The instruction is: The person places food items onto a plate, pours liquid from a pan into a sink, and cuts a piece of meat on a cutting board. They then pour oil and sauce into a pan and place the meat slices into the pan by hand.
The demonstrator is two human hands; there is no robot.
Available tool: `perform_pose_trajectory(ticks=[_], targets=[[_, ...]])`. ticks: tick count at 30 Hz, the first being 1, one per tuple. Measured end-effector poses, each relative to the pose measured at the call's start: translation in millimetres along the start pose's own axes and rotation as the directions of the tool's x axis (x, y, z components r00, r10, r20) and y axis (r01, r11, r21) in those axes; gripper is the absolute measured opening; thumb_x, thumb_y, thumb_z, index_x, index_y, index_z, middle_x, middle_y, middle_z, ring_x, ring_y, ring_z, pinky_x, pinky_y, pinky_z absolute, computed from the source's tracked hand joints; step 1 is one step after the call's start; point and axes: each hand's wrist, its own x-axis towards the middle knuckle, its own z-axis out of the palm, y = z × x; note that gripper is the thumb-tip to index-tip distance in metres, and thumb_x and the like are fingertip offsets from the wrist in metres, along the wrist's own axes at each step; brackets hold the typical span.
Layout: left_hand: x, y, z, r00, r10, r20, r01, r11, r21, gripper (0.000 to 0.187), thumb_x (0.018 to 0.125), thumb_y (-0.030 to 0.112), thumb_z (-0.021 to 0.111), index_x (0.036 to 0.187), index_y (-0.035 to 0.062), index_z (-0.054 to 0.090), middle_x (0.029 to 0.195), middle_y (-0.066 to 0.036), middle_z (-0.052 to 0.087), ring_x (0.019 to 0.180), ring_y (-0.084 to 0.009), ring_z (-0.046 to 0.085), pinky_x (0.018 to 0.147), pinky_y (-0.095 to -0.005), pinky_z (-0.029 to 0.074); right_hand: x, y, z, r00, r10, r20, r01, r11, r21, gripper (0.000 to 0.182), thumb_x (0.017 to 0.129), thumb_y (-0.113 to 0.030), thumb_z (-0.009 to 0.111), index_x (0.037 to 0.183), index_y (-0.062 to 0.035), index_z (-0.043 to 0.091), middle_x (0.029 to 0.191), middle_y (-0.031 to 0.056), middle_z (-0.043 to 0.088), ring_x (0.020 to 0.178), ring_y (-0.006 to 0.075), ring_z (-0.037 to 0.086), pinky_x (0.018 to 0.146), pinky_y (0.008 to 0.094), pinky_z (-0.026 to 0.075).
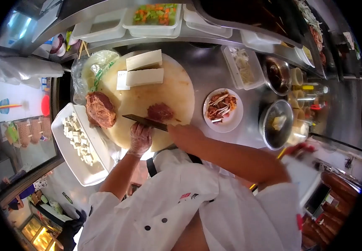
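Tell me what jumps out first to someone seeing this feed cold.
The round cutting board at centre, where the right hand holds a dark knife beside a piece of red meat, the gloved left hand just below the blade. Two white blocks lie at the board's far edge.

The knife (145, 121) lies across the near rim of the round cutting board (177, 90), and its handle end is hidden inside the right hand (185, 133), so the grip cannot be made out. The gloved left hand (140, 139) covers the board's near edge beneath the blade. The chef's jacket (197, 209) hides whatever lies nearer than the board. Left of the board, the clear bag (84, 71) blurs its contents. Right of the board, the food on the small plate (231, 121) is too small to identify.
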Motion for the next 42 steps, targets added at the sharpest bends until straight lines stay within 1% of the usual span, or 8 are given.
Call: perform_pose_trajectory(ticks=[3,5,8,15,18,24,34,42], targets=[[-11,-8,12,0.999,-0.030,0.035,0.030,1.000,0.006,0.035,0.081,0.013,0.062,0.115,0.0070,0.062,0.122,-0.020,0.055,0.112,-0.0431,0.050,0.095,-0.0544,0.042,25,6,18,0.993,-0.076,-0.094,0.071,0.996,-0.058,0.020,0.092,-0.013,0.052,0.106,0.0002,0.054,0.090,0.0219,0.070,0.080,0.0394,0.070,0.065,0.0492,0.056],[-10,-6,13,0.998,-0.038,0.052,0.038,0.999,0.004,0.035,0.080,0.012,0.061,0.115,0.0071,0.062,0.122,-0.020,0.055,0.112,-0.0429,0.050,0.095,-0.0542,0.042,38,11,19,1.000,0.000,0.016,0.001,1.000,-0.031,0.023,0.095,-0.022,0.051,0.105,-0.0019,0.054,0.089,0.0221,0.069,0.077,0.0408,0.070,0.064,0.0518,0.055],[-9,-1,4,0.996,-0.046,0.075,0.045,0.999,0.013,0.036,0.080,0.011,0.060,0.115,0.0071,0.062,0.122,-0.019,0.055,0.111,-0.0428,0.051,0.096,-0.0542,0.042,47,19,25,0.999,0.052,-0.005,-0.052,0.998,-0.028,0.024,0.097,-0.027,0.050,0.104,-0.0049,0.055,0.087,0.0219,0.070,0.078,0.0409,0.070,0.067,0.0539,0.055],[-19,-1,9,0.999,-0.053,-0.011,0.053,0.999,0.007,0.042,0.077,0.012,0.061,0.118,0.0059,0.062,0.123,-0.018,0.056,0.110,-0.0434,0.051,0.095,-0.0549,0.043,-4,-3,-20,0.995,0.098,0.027,-0.098,0.995,0.009,0.022,0.096,-0.023,0.049,0.105,-0.0044,0.055,0.087,0.0199,0.070,0.079,0.0425,0.069,0.069,0.0534,0.055],[-18,-4,12,0.998,-0.047,-0.047,0.047,0.999,-0.005,0.038,0.079,0.010,0.060,0.117,0.0056,0.063,0.124,-0.019,0.055,0.110,-0.0440,0.051,0.093,-0.0548,0.044,-25,-11,-38,0.997,0.047,0.069,-0.039,0.994,-0.103,0.019,0.095,-0.018,0.049,0.105,-0.0027,0.055,0.087,0.0199,0.070,0.078,0.0424,0.070,0.068,0.0518,0.055],[-15,-6,10,1.000,-0.024,-0.008,0.024,1.000,0.018,0.034,0.080,0.013,0.062,0.113,0.0060,0.063,0.120,-0.021,0.055,0.110,-0.0443,0.051,0.093,-0.0550,0.044,-28,-16,-48,0.978,0.116,0.176,-0.094,0.988,-0.126,0.017,0.093,-0.013,0.049,0.105,-0.0015,0.055,0.087,0.0208,0.070,0.078,0.0402,0.070,0.068,0.0511,0.055],[-16,-8,15,0.997,-0.083,0.003,0.083,0.996,-0.028,0.036,0.080,0.016,0.061,0.115,0.0066,0.062,0.117,-0.019,0.055,0.110,-0.0429,0.050,0.094,-0.0558,0.043,43,17,30,1.000,0.006,-0.001,-0.006,0.999,-0.053,0.020,0.095,-0.020,0.049,0.104,-0.0035,0.056,0.088,0.0198,0.071,0.079,0.0407,0.070,0.069,0.0513,0.056],[-16,-3,6,0.999,-0.007,-0.035,0.006,1.000,-0.008,0.036,0.081,0.009,0.062,0.117,0.0053,0.063,0.120,-0.019,0.055,0.110,-0.0427,0.050,0.095,-0.0539,0.044,-1,-10,-22,0.999,0.027,-0.044,-0.029,0.998,-0.058,0.019,0.096,-0.022,0.049,0.103,-0.0051,0.056,0.084,0.0193,0.070,0.077,0.0408,0.070,0.068,0.0524,0.055]])
